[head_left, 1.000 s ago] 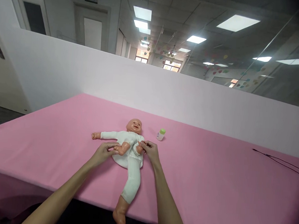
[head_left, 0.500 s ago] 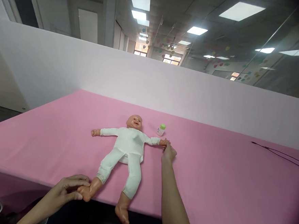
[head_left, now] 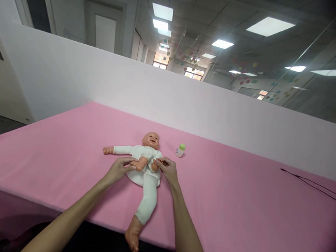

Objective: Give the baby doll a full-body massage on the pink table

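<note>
A baby doll (head_left: 150, 186) with a white cloth body lies on its back on the pink table cover (head_left: 237, 207). My left hand (head_left: 121, 169) grips the doll's foot (head_left: 140, 163) on the left side of the view, with that leg folded up over the belly. My right hand (head_left: 167, 168) pinches the doll's hand on the right side, and that arm is bent in across the chest. The foot and the hand are close together over the torso. The doll's other leg stretches toward me, its foot past the table edge. Its other arm lies straight out to the left.
A small bottle with a green cap (head_left: 180, 150) stands beyond my right hand, near the doll's head. A thin black cable (head_left: 310, 181) lies at the right. Behind the table rises a low white wall (head_left: 187, 100) with glass above it. A white door (head_left: 1, 76) is at the left.
My left hand has brought the doll's foot up from the table's front edge to its belly. My right hand has drawn the doll's outstretched hand inward over the chest.
</note>
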